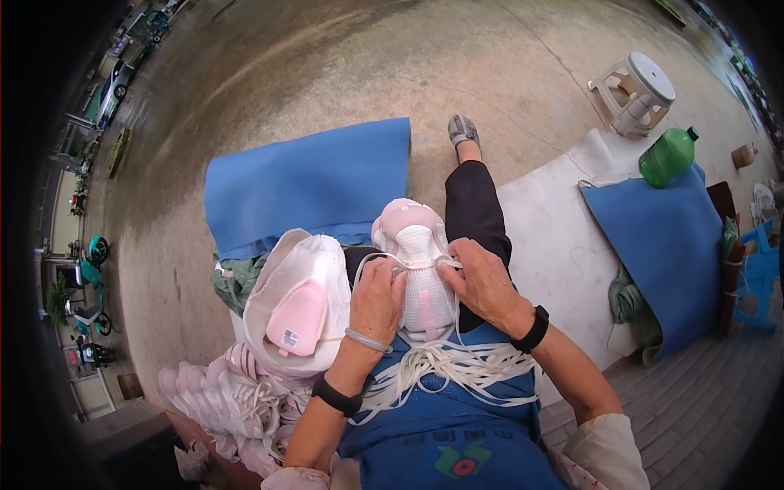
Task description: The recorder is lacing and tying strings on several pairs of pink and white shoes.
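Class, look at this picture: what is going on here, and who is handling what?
A seated person is working on a pink and white shoe held over the lap. The left hand and the right hand each grip it at the lace area, pulling a white lace across it. A bundle of loose white laces lies on the blue apron. To the person's left sit a white bag and a row of pink shoes.

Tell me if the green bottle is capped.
Capped. The green bottle carries a dark cap on its neck and stands on the blue mat.
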A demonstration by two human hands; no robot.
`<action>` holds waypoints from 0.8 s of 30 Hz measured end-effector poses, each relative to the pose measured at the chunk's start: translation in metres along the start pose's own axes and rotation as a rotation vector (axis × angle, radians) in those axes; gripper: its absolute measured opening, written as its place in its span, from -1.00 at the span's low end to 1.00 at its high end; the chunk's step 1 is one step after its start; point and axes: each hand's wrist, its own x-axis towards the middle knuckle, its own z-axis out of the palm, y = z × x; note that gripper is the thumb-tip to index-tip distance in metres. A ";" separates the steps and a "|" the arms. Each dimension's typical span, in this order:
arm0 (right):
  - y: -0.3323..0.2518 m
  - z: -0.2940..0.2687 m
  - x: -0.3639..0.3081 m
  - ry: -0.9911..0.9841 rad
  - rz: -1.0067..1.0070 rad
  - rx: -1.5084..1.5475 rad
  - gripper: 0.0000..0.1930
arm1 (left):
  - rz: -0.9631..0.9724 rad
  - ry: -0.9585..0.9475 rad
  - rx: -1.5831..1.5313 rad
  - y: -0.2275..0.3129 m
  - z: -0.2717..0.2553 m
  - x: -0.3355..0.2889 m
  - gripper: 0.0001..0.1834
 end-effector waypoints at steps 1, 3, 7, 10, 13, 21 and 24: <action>-0.005 -0.001 -0.004 -0.017 -0.028 -0.058 -0.69 | 0.031 0.019 0.059 0.009 -0.001 -0.005 -0.66; -0.012 -0.001 -0.010 -0.033 -0.053 -0.116 -0.63 | 0.063 0.036 0.117 0.019 -0.002 -0.013 -0.55; -0.027 0.001 -0.013 -0.064 -0.121 -0.363 -0.62 | 0.107 -0.025 0.290 0.027 -0.002 -0.014 -0.44; -0.029 0.004 -0.013 -0.096 -0.079 -0.399 -0.65 | 0.091 -0.055 0.386 0.029 -0.003 -0.006 -0.52; -0.027 0.016 -0.011 -0.150 -0.013 -0.428 -0.68 | 0.018 -0.122 0.428 0.024 0.005 -0.002 -0.62; -0.015 0.022 -0.011 -0.119 -0.063 -0.267 -0.73 | 0.276 0.046 0.302 -0.005 0.020 -0.005 -0.75; -0.013 0.023 -0.010 -0.072 -0.113 -0.281 -0.73 | 0.270 0.070 0.301 -0.009 0.020 -0.002 -0.73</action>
